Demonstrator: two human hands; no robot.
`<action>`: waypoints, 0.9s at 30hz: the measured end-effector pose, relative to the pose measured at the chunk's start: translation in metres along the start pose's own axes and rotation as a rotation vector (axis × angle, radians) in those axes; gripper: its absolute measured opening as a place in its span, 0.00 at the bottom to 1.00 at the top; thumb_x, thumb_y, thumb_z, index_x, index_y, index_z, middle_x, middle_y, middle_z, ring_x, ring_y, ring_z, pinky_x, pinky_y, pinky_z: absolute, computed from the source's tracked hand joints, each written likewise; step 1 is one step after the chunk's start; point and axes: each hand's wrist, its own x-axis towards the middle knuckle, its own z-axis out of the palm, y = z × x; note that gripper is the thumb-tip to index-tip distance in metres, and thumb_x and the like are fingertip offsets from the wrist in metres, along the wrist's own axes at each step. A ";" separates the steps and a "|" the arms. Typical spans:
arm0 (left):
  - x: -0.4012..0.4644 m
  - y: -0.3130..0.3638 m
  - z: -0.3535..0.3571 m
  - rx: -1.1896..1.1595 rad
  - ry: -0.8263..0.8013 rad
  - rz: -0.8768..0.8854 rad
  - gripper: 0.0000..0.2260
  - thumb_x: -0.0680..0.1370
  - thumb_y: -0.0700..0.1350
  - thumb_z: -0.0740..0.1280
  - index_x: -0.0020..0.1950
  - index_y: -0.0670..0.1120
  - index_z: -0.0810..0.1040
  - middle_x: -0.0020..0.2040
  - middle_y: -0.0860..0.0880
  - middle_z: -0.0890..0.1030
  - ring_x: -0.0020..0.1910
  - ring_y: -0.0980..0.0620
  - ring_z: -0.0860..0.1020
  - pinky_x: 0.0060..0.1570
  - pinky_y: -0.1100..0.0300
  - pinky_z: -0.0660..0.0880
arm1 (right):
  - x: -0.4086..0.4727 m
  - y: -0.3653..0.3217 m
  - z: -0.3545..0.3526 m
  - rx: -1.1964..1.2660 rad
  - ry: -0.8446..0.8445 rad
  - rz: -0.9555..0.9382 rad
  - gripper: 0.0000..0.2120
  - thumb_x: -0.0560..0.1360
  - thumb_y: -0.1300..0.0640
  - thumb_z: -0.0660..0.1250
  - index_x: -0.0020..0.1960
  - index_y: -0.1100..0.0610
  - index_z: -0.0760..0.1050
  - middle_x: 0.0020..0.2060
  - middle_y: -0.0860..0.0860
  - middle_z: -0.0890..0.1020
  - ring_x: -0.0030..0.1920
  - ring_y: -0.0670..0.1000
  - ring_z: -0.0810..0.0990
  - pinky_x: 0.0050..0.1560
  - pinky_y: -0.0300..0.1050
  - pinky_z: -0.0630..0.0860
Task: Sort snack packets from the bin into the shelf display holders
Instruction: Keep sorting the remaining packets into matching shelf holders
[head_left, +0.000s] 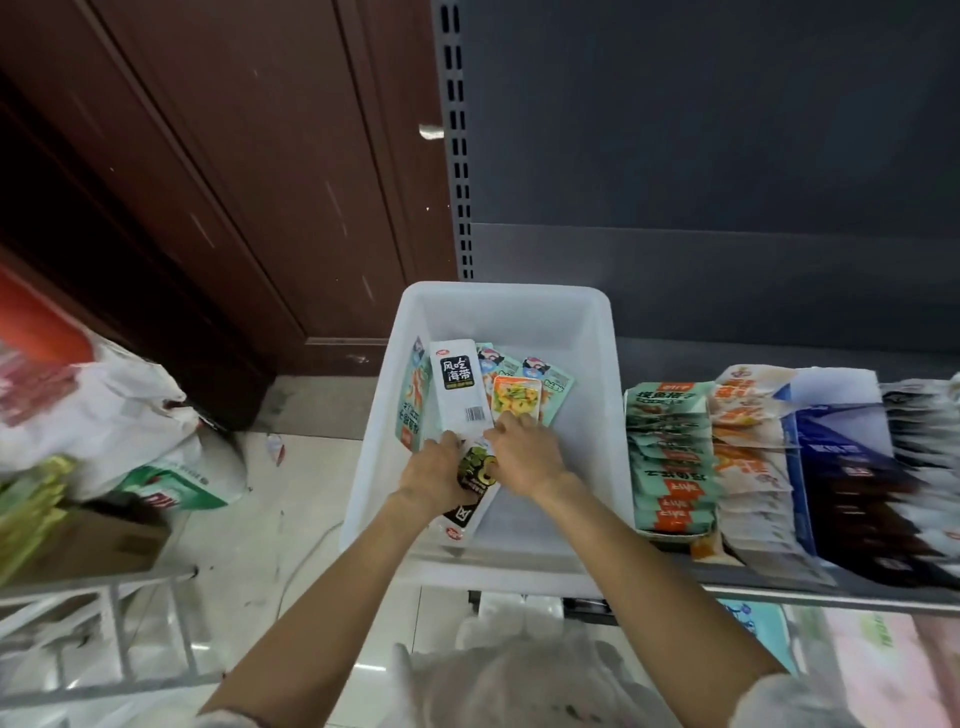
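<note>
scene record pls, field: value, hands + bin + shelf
bin: white bin on the shelf edge, several packets inside
left hand: left hand grips a black-and-white packet
right hand: right hand, fingers on the white seaweed packet; grip unclear
shelf: rows of packets in display holders right of the bin

White packet (458, 387) in the bin reads "风吃海带".

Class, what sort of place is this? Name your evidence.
Probably a small shop's snack aisle: a slotted metal shelf upright, display holders packed with rows of packets, and a white restocking bin.
</note>
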 end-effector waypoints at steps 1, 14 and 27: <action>0.001 -0.002 -0.002 -0.041 -0.015 0.009 0.29 0.69 0.49 0.74 0.64 0.42 0.66 0.58 0.43 0.76 0.56 0.45 0.76 0.52 0.56 0.73 | 0.000 0.000 0.002 0.000 0.009 0.008 0.21 0.77 0.49 0.64 0.66 0.57 0.70 0.62 0.55 0.70 0.63 0.57 0.68 0.61 0.52 0.69; -0.042 -0.013 -0.069 -0.819 0.319 0.269 0.12 0.69 0.41 0.76 0.47 0.52 0.79 0.43 0.57 0.82 0.40 0.65 0.78 0.42 0.70 0.73 | -0.064 0.022 -0.039 0.716 0.381 0.031 0.07 0.74 0.58 0.69 0.52 0.53 0.79 0.48 0.49 0.84 0.49 0.50 0.81 0.51 0.48 0.75; -0.074 0.130 -0.096 -0.712 0.312 0.660 0.05 0.74 0.44 0.71 0.49 0.52 0.83 0.42 0.57 0.84 0.38 0.61 0.80 0.41 0.60 0.77 | -0.167 0.101 -0.113 0.953 0.667 0.058 0.32 0.71 0.55 0.73 0.67 0.38 0.62 0.54 0.40 0.78 0.51 0.42 0.79 0.48 0.38 0.78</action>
